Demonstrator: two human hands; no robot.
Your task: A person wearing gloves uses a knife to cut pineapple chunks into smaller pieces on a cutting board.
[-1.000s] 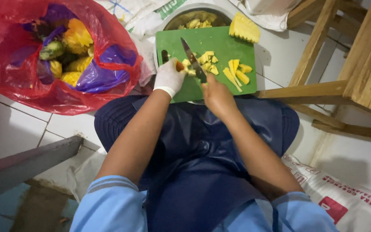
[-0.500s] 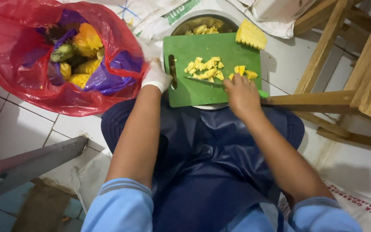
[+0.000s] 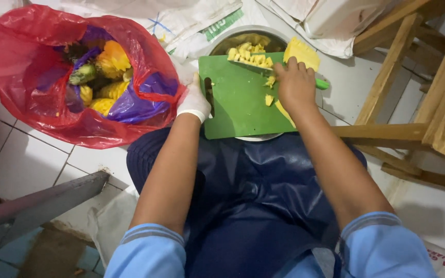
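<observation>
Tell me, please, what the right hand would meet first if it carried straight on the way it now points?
Probably the yellow pineapple chunk lying just beyond the fingers of the right hand at the green cutting board's far edge; depth is hard to judge.

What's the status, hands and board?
Left hand, gloved, grips the green cutting board at its edge. Right hand holds the knife, blade against the pineapple pieces at the bowl. Nothing in the way.

Green cutting board [image 3: 238, 103], yellow fruit bits [image 3: 245, 54], red bag [image 3: 37, 46], navy apron [image 3: 253, 206].
</observation>
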